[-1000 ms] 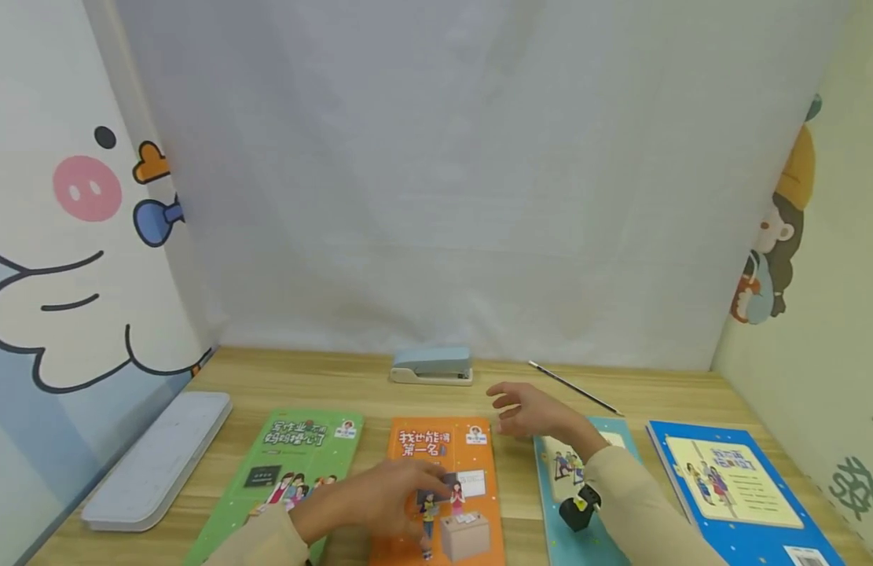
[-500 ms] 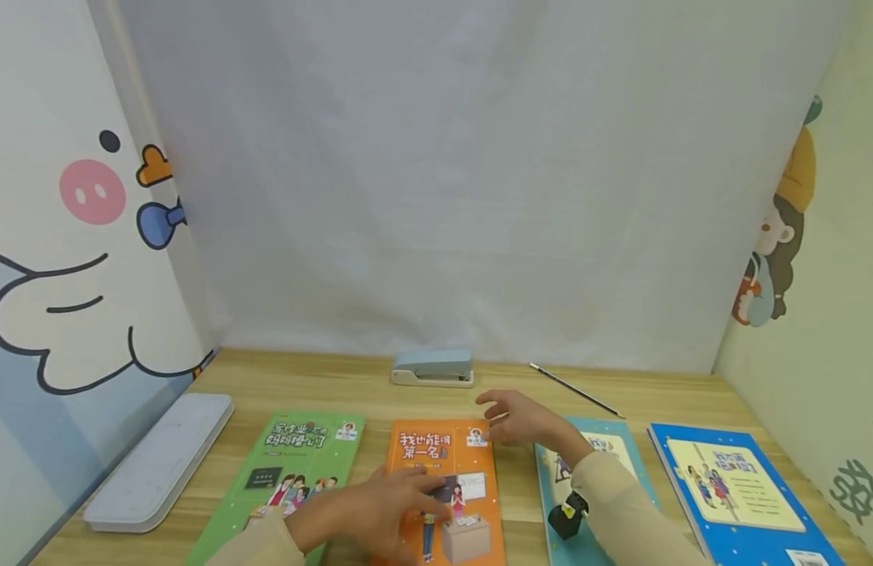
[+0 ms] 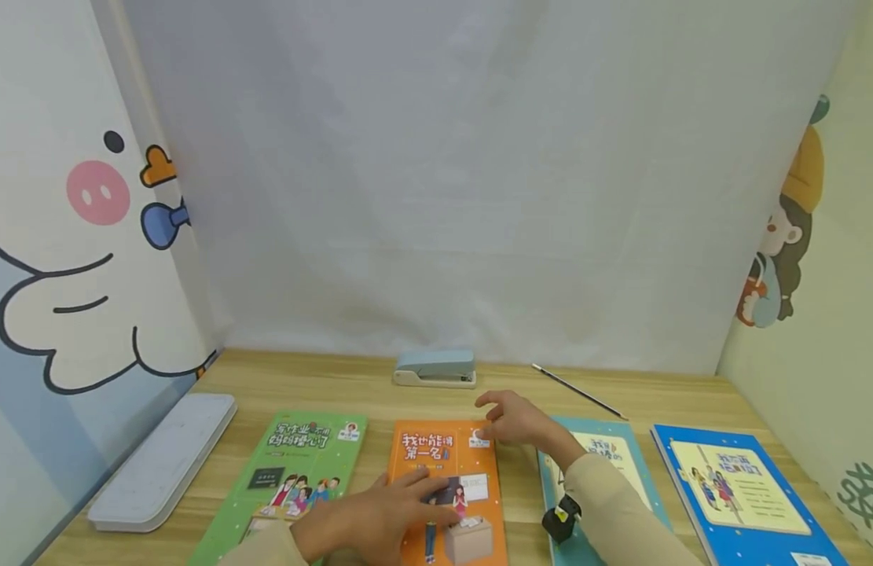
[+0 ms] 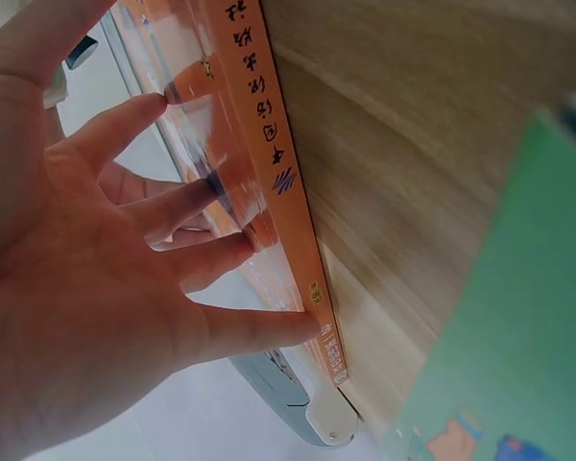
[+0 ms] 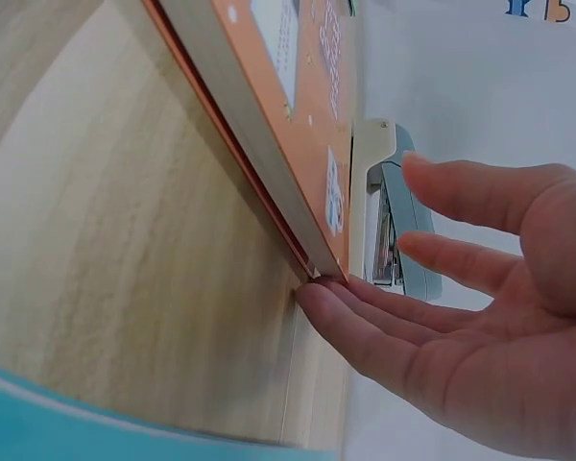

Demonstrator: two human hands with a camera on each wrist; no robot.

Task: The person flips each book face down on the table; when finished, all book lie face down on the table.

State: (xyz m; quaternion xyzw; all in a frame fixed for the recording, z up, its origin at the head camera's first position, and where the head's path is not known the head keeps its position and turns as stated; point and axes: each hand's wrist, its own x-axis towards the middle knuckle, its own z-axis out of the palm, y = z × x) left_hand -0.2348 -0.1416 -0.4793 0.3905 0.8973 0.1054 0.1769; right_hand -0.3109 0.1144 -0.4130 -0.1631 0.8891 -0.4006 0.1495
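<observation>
Fingers (image 4: 250,329) of the left hand (image 3: 379,511) are straight and well spread, their tips resting on the glossy cover of the orange book (image 3: 471,503) along its spine side. The right hand (image 3: 517,424) is at that book's far right corner, loosely open: two fingertips touch the corner, while others stand off in the air. Neither hand grips anything.

The orange book lies face up at the near middle of the bench (image 3: 295,385), and its lower cover gapes slightly from the pages. A black device (image 3: 562,519) sits on the right wrist, below a pale sleeve (image 3: 613,503).

Just left lies the green book (image 3: 295,472), face up, its near part crossed by the left forearm. On the right, the teal book (image 3: 606,444) is partly hidden under the right arm, and the blue book (image 3: 743,487) lies beyond it.

Farther back, the stapler (image 3: 434,368) stands behind the orange book, apart from it. The pencil (image 3: 580,391) slants behind the teal book. The white case (image 3: 160,464) lies along the left side. White cloth (image 3: 436,173) hangs behind, between cartoon-printed walls.
</observation>
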